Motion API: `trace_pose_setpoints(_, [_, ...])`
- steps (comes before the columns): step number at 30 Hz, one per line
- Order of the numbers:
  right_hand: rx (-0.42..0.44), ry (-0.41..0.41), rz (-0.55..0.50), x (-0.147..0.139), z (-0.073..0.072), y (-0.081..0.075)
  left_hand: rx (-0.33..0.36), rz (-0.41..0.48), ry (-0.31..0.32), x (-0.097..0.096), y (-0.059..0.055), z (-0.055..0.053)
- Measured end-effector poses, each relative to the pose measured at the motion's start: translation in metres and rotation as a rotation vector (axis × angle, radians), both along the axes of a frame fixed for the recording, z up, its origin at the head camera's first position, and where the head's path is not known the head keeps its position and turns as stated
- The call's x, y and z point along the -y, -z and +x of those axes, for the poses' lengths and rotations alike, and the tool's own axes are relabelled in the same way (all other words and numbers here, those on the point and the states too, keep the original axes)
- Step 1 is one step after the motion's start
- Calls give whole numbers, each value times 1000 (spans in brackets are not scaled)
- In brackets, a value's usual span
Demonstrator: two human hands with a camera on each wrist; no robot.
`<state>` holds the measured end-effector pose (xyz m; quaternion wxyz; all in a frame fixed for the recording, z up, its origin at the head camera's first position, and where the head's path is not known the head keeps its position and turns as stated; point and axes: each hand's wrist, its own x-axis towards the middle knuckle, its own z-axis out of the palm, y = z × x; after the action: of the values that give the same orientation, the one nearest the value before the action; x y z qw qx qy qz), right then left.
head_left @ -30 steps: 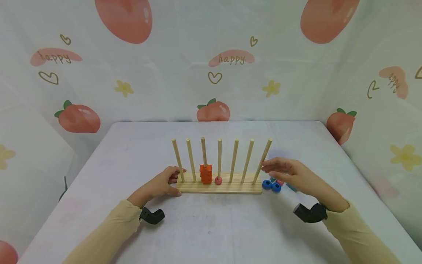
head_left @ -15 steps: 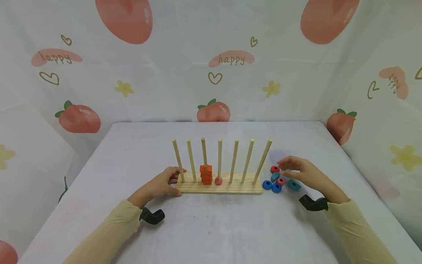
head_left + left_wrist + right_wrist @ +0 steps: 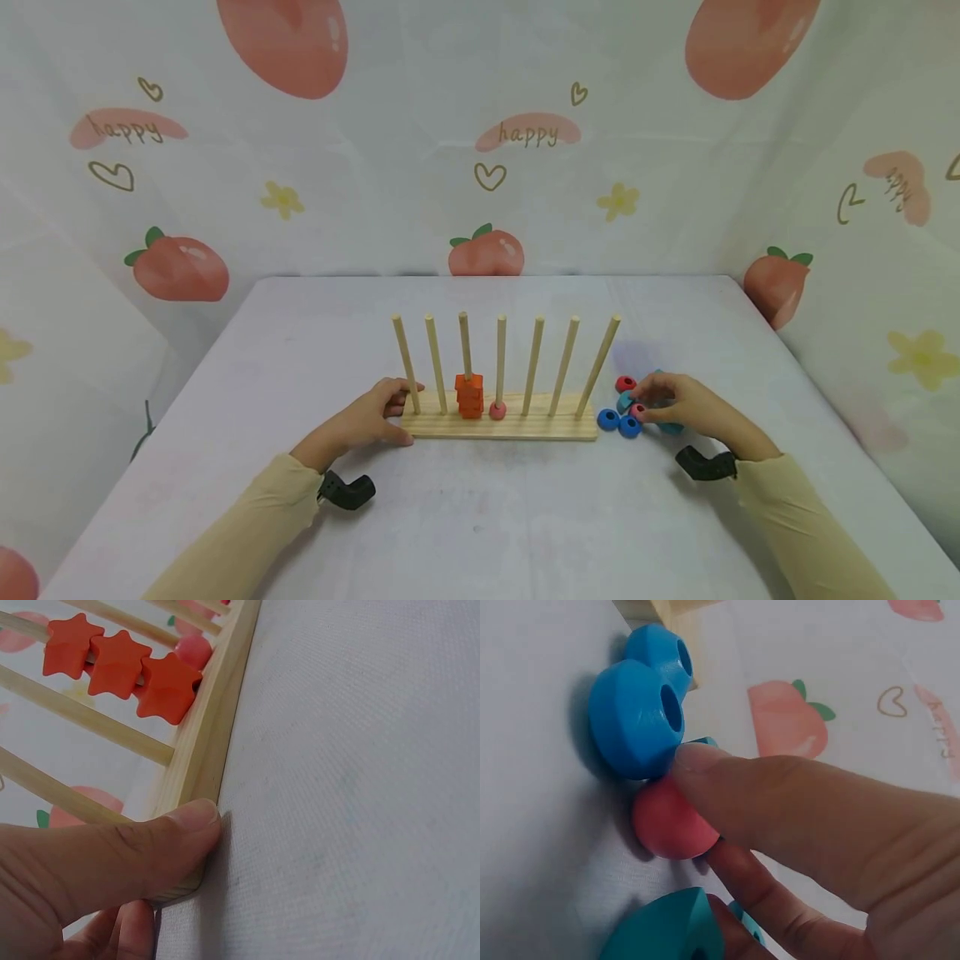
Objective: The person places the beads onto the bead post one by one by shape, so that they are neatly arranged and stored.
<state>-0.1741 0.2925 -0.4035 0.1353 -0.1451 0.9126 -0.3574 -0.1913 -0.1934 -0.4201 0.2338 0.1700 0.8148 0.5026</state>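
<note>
A wooden peg rack (image 3: 510,430) with a row of upright pegs stands mid-table, its left end gripped by my left hand (image 3: 367,417). In the left wrist view the thumb (image 3: 161,844) presses the front of the base while fingers reach behind. Orange-red star beads (image 3: 116,666) are stacked on one peg, and a round pink bead (image 3: 498,411) sits low on the peg beside them. Right of the rack, my right hand (image 3: 684,406) pinches another round pink bead (image 3: 671,821) among the loose beads, thumb across its upper side and fingers behind it.
Two blue beads (image 3: 608,419) lie by the rack's right end, close to the pinched bead. A red bead (image 3: 626,383) and teal beads (image 3: 656,930) are around my right hand, partly hidden by it. A patterned cloth (image 3: 405,208) hangs behind the table.
My right hand has moved right from the last peg, then down onto the loose beads, and its fingers have closed on a pink one. The left hand and rack stay put.
</note>
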Motion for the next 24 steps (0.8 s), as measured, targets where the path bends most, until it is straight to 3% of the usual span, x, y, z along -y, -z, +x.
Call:
trace_pose_setpoints(17, [9, -42, -11, 1, -2, 0, 11, -13, -18, -1, -1, 1])
trace_pose_setpoints(24, [19, -43, 57, 0, -5, -11, 1, -31, -19, -1, 0, 0])
